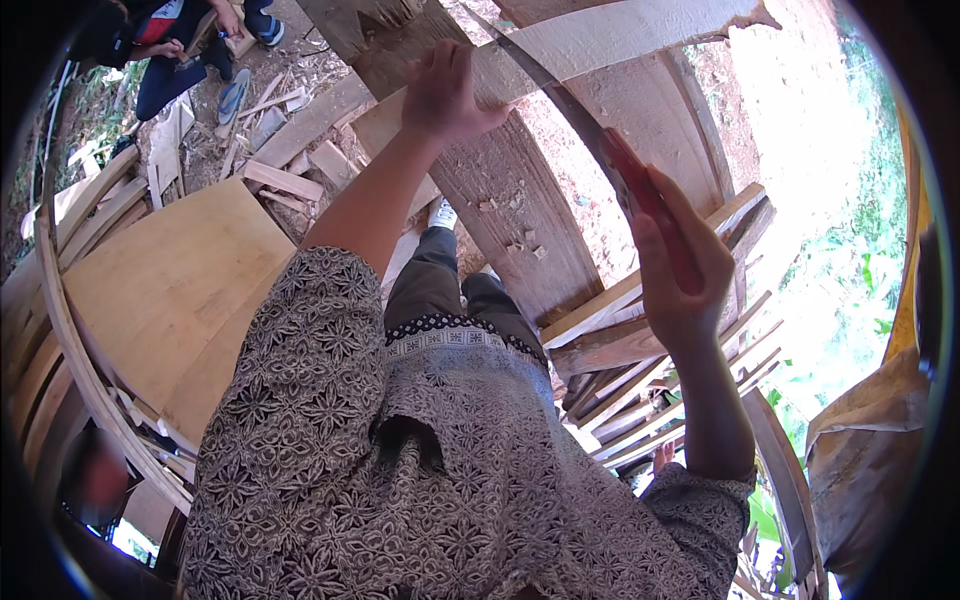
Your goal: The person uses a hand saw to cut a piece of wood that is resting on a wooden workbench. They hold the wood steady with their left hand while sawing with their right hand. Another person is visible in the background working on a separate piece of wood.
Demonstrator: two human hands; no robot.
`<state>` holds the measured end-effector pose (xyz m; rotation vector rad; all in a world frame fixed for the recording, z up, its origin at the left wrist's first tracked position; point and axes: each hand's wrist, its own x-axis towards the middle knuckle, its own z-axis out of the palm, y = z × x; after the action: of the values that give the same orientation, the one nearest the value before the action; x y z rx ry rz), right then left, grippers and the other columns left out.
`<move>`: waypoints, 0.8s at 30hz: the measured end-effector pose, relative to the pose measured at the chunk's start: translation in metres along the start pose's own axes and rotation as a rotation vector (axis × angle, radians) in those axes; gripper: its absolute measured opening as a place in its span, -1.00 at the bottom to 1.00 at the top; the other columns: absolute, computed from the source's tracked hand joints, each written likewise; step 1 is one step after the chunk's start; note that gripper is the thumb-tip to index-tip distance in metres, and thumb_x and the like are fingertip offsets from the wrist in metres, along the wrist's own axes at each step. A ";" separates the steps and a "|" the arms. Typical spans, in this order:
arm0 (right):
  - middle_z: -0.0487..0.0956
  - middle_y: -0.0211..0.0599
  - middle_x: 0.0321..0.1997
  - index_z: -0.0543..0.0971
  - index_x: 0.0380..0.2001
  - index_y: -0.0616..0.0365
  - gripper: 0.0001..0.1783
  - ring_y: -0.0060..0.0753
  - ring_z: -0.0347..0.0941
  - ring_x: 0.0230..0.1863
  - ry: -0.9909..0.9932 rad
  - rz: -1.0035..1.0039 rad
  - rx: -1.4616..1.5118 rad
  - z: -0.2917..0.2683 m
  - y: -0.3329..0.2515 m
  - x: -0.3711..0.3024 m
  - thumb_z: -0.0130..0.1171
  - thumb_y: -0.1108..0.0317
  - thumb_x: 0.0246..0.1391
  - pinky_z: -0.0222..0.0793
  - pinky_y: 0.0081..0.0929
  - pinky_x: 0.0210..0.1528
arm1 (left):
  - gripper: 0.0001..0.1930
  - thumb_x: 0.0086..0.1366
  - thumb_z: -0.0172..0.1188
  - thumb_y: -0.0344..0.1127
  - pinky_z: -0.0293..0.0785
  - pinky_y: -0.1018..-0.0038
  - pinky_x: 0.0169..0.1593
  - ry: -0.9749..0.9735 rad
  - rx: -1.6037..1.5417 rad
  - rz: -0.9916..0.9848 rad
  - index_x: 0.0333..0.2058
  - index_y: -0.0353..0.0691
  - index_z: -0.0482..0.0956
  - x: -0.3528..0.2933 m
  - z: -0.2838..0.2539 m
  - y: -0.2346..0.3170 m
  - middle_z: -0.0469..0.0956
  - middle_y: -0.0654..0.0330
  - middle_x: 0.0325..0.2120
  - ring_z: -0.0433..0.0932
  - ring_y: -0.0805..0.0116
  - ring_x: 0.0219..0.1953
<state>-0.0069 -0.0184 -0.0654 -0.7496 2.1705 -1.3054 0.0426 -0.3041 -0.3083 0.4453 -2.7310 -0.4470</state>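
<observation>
A pale board lies crosswise over darker planks at the top of the head view. My left hand presses on its left part, with the fingers curled over the far edge. In my right hand is a handsaw, gripped by its red handle. The dark saw blade runs up and to the left, meeting the board to the right of my left hand. I cannot make out how deep the cut is.
Wide planks with shavings support the board. A plywood sheet and curved wooden strips lie at left. Offcuts litter the ground near another person at upper left. Long slats are stacked at right.
</observation>
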 end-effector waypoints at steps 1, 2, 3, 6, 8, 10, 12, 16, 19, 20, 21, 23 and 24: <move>0.67 0.03 0.09 0.48 0.24 0.40 -0.54 -0.40 0.59 0.14 0.024 0.027 0.068 0.016 0.012 0.015 0.13 0.63 0.28 0.47 -0.46 0.21 | -0.18 -0.07 0.48 0.21 0.33 -0.07 0.11 -0.001 -0.012 0.010 0.02 -0.21 0.38 0.000 0.000 0.000 0.39 0.05 -0.01 0.44 0.02 0.10; 0.68 0.01 0.07 0.50 0.22 0.39 -0.55 -0.41 0.61 0.11 0.054 0.035 0.133 0.031 0.026 0.037 0.17 0.59 0.27 0.48 -0.47 0.18 | -0.19 -0.08 0.49 0.19 0.33 -0.06 0.12 0.007 -0.032 0.012 0.02 -0.22 0.40 0.009 0.000 0.002 0.41 0.04 -0.02 0.44 0.00 0.10; 0.71 -0.05 -0.01 0.56 0.18 0.33 -0.57 -0.46 0.63 0.04 0.065 0.041 0.039 0.045 0.036 0.056 0.26 0.46 0.26 0.51 -0.51 0.10 | -0.19 -0.08 0.50 0.17 0.33 -0.04 0.12 -0.004 -0.054 0.012 0.01 -0.23 0.42 0.009 -0.004 0.008 0.42 0.03 -0.02 0.44 -0.03 0.09; 0.73 -0.10 -0.07 0.59 0.17 0.27 -0.57 -0.49 0.65 -0.05 0.138 0.011 0.058 0.074 0.058 0.079 0.29 0.39 0.25 0.51 -0.54 0.03 | -0.22 -0.10 0.52 0.14 0.35 -0.02 0.11 0.014 -0.056 0.013 -0.01 -0.24 0.44 0.006 -0.007 0.013 0.45 0.02 -0.06 0.44 -0.05 0.06; 0.73 -0.10 -0.08 0.58 0.18 0.25 -0.56 -0.48 0.65 -0.05 0.167 -0.077 0.056 0.072 0.084 0.073 0.30 0.39 0.25 0.51 -0.52 0.04 | -0.22 -0.10 0.51 0.16 0.35 -0.02 0.11 -0.004 -0.014 -0.006 -0.01 -0.22 0.44 0.005 -0.010 0.010 0.44 0.03 -0.06 0.44 -0.03 0.08; 0.72 -0.09 -0.02 0.55 0.22 0.22 -0.53 -0.45 0.64 0.02 0.111 -0.018 0.045 0.067 0.108 0.059 0.29 0.42 0.26 0.51 -0.51 0.07 | -0.18 -0.09 0.49 0.22 0.33 0.00 0.12 -0.075 0.018 -0.044 0.01 -0.21 0.41 0.003 -0.005 0.010 0.41 0.05 -0.03 0.41 0.02 0.13; 0.70 -0.10 0.03 0.52 0.26 0.21 -0.50 -0.47 0.62 0.03 0.095 -0.032 0.101 0.071 0.132 0.048 0.29 0.42 0.27 0.51 -0.52 0.06 | -0.18 -0.09 0.48 0.24 0.35 0.02 0.13 -0.096 0.037 -0.044 0.01 -0.21 0.42 0.005 0.001 0.008 0.42 0.06 -0.03 0.42 0.03 0.12; 0.68 -0.14 0.07 0.49 0.31 0.17 -0.46 -0.54 0.60 -0.01 0.123 -0.098 0.163 0.085 0.164 0.030 0.30 0.41 0.28 0.50 -0.55 0.03 | -0.16 -0.09 0.45 0.29 0.38 0.05 0.14 -0.059 0.170 0.020 0.02 -0.21 0.43 0.000 0.015 0.000 0.44 0.07 -0.02 0.43 0.05 0.12; 0.70 -0.14 0.04 0.48 0.31 0.15 -0.46 -0.51 0.62 0.00 0.131 -0.066 0.113 0.086 0.170 0.015 0.29 0.43 0.27 0.52 -0.53 0.02 | -0.13 -0.10 0.44 0.31 0.41 0.06 0.15 -0.123 0.261 0.006 0.04 -0.23 0.43 0.000 0.019 0.000 0.44 0.06 -0.02 0.43 0.02 0.14; 0.71 -0.15 0.03 0.49 0.31 0.13 -0.46 -0.49 0.64 0.00 0.138 -0.031 0.074 0.080 0.165 0.010 0.30 0.44 0.27 0.54 -0.50 0.00 | -0.14 -0.08 0.43 0.28 0.39 0.04 0.15 -0.102 0.236 0.011 0.04 -0.25 0.42 -0.001 0.018 0.003 0.44 0.02 -0.02 0.43 -0.01 0.13; 0.72 -0.16 0.02 0.49 0.30 0.12 -0.45 -0.46 0.66 0.00 0.146 0.004 0.035 0.075 0.161 0.003 0.30 0.46 0.26 0.57 -0.48 -0.03 | -0.15 -0.06 0.42 0.25 0.38 0.01 0.16 -0.081 0.210 0.017 0.05 -0.28 0.42 -0.002 0.017 0.006 0.44 -0.01 -0.02 0.42 -0.05 0.12; 0.73 -0.13 -0.03 0.50 0.29 0.13 -0.47 -0.50 0.67 -0.11 0.183 -0.043 -0.005 0.062 0.149 -0.012 0.30 0.45 0.25 0.57 -0.50 -0.13 | -0.18 -0.01 0.40 0.19 0.35 -0.05 0.17 -0.031 0.162 0.027 0.06 -0.32 0.41 -0.002 0.010 0.011 0.44 -0.08 -0.03 0.42 -0.12 0.10; 0.73 -0.12 -0.03 0.51 0.28 0.13 -0.47 -0.51 0.67 -0.10 0.171 -0.046 -0.013 0.055 0.137 -0.019 0.29 0.46 0.26 0.57 -0.50 -0.13 | -0.19 0.01 0.39 0.16 0.33 -0.08 0.18 -0.005 0.146 0.024 0.07 -0.35 0.40 -0.002 0.004 0.012 0.44 -0.12 -0.04 0.42 -0.16 0.09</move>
<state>0.0153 0.0134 -0.2095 -0.7208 2.3090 -1.4265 0.0398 -0.2916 -0.3086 0.4479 -2.7813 -0.2433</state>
